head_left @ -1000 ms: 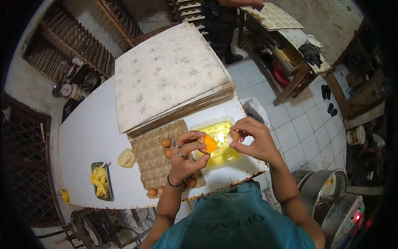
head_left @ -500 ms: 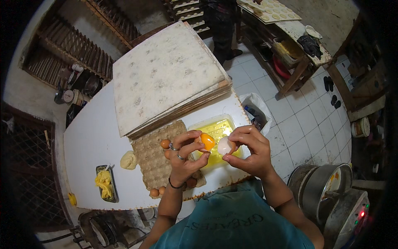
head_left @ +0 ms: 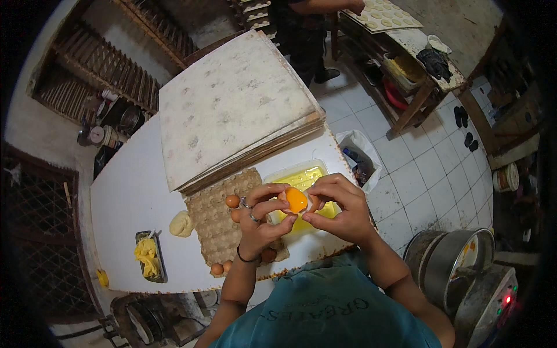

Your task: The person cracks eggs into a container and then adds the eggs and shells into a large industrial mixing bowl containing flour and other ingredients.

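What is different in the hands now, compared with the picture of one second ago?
The right hand has moved left, bringing its eggshell half from apart up close beside the orange yolk at the left hand. Neither hand has visibly let go or taken hold of anything new. The egg carton and pale lump stayed where they were.

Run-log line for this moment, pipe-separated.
left hand: eggshell half | right hand: other eggshell half | yolk: between halves | below: tub, yellow liquid | left of tub: egg tray
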Available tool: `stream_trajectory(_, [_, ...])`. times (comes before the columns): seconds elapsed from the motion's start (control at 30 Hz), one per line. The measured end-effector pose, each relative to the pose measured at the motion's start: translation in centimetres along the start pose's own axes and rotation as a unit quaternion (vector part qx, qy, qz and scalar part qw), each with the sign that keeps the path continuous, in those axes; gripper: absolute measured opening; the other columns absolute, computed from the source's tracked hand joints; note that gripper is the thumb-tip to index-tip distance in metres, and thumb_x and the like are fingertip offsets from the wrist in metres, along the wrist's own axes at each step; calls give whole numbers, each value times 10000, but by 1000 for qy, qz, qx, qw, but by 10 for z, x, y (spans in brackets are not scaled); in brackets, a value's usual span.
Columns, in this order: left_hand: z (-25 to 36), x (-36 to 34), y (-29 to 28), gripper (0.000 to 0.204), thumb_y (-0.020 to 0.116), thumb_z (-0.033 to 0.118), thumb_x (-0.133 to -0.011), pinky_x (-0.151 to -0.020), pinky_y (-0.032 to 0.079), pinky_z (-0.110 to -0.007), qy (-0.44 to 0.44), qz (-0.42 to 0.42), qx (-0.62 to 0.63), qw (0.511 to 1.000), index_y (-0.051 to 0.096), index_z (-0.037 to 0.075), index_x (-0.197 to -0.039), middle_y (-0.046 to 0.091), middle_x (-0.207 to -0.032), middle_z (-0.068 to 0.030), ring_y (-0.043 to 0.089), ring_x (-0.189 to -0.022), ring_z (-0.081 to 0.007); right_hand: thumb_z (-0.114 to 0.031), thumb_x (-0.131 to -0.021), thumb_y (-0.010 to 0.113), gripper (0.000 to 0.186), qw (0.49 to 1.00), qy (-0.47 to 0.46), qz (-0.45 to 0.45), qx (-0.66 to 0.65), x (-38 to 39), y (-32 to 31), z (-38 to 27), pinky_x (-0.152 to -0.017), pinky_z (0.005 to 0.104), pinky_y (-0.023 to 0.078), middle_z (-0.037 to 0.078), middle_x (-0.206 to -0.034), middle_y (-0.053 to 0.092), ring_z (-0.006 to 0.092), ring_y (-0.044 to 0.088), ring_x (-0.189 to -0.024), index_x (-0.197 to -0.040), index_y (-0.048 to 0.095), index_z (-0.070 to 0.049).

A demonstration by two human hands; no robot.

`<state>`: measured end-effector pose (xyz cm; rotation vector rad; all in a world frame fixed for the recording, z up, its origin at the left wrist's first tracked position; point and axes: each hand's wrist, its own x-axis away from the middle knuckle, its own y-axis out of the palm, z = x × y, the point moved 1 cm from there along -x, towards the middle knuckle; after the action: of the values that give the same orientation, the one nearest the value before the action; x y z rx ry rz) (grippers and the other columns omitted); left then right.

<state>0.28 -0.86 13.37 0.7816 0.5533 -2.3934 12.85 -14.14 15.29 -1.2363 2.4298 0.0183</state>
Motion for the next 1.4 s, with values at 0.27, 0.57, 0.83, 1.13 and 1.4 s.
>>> stream_trajectory(0.27, [-6,0,-5,294,680,-37,-658,-802,495,-312,-38,51,70,996,567,31,-922,460,-1091,-127,519,-1030,-261,-65,-630,746,335,999,0,42,-20,3,-7,8,-633,224,472,78,-888,545,111,544,-723,-930,610,0])
stream_trajectory(0.57, [-4,1,-3,297,684,-28,-658,-821,484,-329,-37,45,77,995,566,34,-923,466,-1087,-128,523,-1027,-269,-80,-630,749,338,998,-34,43,-40,0,-6,-7,-653,225,476,90,-905,548,123,552,-746,-921,607,17])
stream_trajectory(0.83, [-6,3,-2,293,682,15,-690,-857,464,-387,-52,13,166,985,542,41,-946,466,-1106,-139,516,-1045,-298,-7,-629,727,359,998,-20,-21,-57,-5,-3,0,-721,244,482,96,-948,527,142,558,-818,-957,585,32])
stream_trajectory(1.13, [-9,2,-9,338,714,202,-720,-846,467,-409,-109,91,232,962,521,58,-957,457,-1125,-145,536,-1007,-297,-43,-651,716,324,997,8,6,-77,1,-6,11,-662,227,473,84,-907,545,111,563,-742,-951,603,10])
stream_trajectory(1.4, [-7,2,-5,353,710,215,-731,-862,456,-417,-103,77,256,958,517,41,-969,484,-1110,-160,543,-1002,-311,-56,-641,727,343,995,-37,-14,-87,-11,0,-7,-662,229,478,81,-924,542,114,568,-741,-954,604,11])
